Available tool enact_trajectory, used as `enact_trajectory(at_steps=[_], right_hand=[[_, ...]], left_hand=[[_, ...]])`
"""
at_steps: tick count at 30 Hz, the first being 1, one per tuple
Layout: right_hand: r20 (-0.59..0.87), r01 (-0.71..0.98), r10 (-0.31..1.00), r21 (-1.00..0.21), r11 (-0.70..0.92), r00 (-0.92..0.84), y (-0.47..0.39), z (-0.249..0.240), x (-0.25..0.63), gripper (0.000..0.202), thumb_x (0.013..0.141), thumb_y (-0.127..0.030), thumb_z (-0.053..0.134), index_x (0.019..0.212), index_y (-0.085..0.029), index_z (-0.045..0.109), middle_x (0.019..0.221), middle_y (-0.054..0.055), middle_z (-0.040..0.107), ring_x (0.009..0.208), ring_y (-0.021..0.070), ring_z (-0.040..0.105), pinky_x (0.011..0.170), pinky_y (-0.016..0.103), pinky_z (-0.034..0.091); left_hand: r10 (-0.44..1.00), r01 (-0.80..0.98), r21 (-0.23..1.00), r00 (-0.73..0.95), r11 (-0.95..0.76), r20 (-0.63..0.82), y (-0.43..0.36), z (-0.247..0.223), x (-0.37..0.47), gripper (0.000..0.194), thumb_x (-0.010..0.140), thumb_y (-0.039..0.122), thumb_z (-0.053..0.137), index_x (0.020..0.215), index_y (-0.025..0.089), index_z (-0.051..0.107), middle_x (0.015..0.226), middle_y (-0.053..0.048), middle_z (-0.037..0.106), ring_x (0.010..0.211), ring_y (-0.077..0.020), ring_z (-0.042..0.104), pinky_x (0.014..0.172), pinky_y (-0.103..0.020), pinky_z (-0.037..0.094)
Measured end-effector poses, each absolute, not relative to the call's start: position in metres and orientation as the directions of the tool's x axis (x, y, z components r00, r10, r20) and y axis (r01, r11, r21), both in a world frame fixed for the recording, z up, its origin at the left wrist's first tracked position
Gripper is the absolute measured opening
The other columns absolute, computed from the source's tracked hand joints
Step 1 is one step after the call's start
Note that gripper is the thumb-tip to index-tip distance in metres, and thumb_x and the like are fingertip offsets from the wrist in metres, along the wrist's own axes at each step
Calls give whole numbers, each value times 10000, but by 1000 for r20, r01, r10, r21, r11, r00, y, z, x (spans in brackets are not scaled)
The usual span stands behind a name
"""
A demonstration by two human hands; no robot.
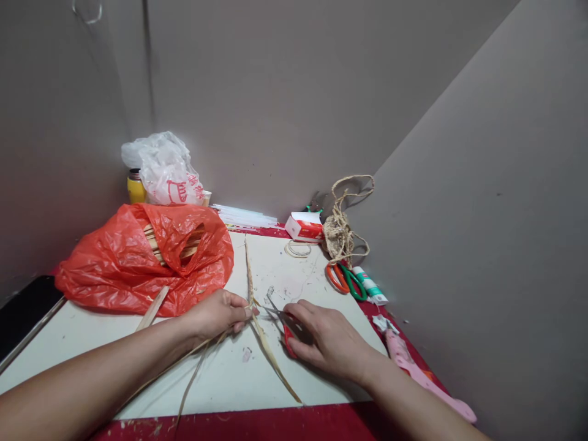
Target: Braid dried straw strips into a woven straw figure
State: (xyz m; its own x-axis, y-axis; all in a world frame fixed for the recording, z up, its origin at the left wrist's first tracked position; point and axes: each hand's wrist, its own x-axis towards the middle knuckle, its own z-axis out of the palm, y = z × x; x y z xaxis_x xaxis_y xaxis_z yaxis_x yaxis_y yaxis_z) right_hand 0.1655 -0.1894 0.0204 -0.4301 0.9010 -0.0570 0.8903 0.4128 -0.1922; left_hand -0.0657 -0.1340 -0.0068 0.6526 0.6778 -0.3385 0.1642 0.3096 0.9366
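Note:
My left hand (225,312) is closed in a pinch on a thin braid (249,269) of dry straw-coloured strips lying along the white board (220,386). Loose strips trail from the pinch toward the front edge, and one wide strip (271,355) runs down to the right. My right hand (316,334) grips red-handled scissors (288,340). Their blades are spread, pointing left at the braid close to my left fingertips. Whether the blades touch a strip, I cannot tell. Part of the scissor handle is hidden by my right hand.
A red plastic bag (114,257) of dry strips fills the left. Behind it stand a white bag (169,165) and a yellow jar (136,187). White sticks (248,215), a red-and-white box (304,226), braided cord (339,236), green-handled scissors (353,285) and a pink glue gun (422,380) line the back and right.

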Motion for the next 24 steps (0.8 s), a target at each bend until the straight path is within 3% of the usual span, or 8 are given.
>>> enact_trajectory(at_steps=[6, 17, 24], right_hand=[[-48, 880, 883, -117, 460, -468, -187, 21, 160, 275, 813, -344, 486, 1026, -182, 548, 850, 55, 569, 739, 172, 513, 657, 262, 336], [21, 842, 878, -273, 465, -479, -175, 11, 146, 246, 790, -311, 495, 983, -170, 551, 829, 43, 580, 704, 143, 488, 654, 242, 336], [46, 827, 879, -318, 463, -474, -173, 6, 143, 110, 758, -283, 508, 783, -176, 510, 699, 3, 542, 598, 110, 413, 581, 222, 287]], left_hand=[[630, 88, 911, 696, 402, -345, -132, -11, -66, 337, 706, 465, 615, 634, 155, 504, 443, 76, 426, 306, -28, 241, 349, -218, 120], [601, 19, 872, 717, 490, -353, -133, -9, -67, 402, 714, 415, 633, 987, 124, 585, 466, 89, 414, 338, -24, 242, 337, -187, 117], [632, 22, 892, 698, 451, -337, -135, -8, -64, 405, 702, 443, 637, 941, 119, 595, 448, 90, 389, 351, -23, 238, 365, -189, 108]])
